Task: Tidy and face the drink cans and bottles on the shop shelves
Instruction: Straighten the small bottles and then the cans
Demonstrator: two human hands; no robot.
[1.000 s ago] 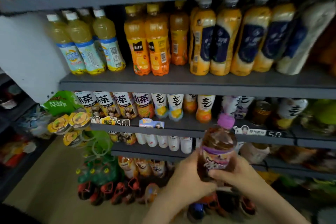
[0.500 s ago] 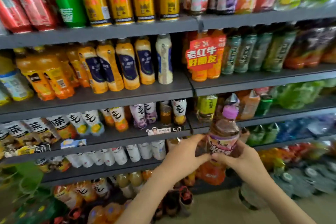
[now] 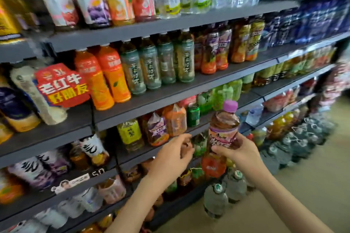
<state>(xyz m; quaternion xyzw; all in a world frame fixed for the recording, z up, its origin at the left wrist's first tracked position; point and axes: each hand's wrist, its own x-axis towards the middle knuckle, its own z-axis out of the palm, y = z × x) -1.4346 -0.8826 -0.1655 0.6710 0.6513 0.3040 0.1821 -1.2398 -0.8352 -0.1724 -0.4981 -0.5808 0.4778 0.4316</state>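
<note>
A brown tea bottle (image 3: 223, 125) with a purple cap and a purple label stands upright in front of the shelves, gripped low on its label by my right hand (image 3: 237, 150). To its left, my left hand (image 3: 173, 154) hovers free of it with fingers loosely curled and holds nothing. Just beyond that hand, on the middle shelf (image 3: 151, 105), stand a bottle with a similar purple label (image 3: 158, 130), an orange one (image 3: 175, 120) and a yellow-green one (image 3: 129, 135).
Grey shelves full of drinks run from left to right. A red promo sign (image 3: 61, 85) juts out at the left. Large water bottles (image 3: 216, 199) and shrink-wrapped packs (image 3: 299, 140) stand on the floor by the shelf base. Beige floor lies at the right.
My view swung right along the shelves. My left hand let go of the purple-capped bottle and moved left; my right hand alone holds it now.
</note>
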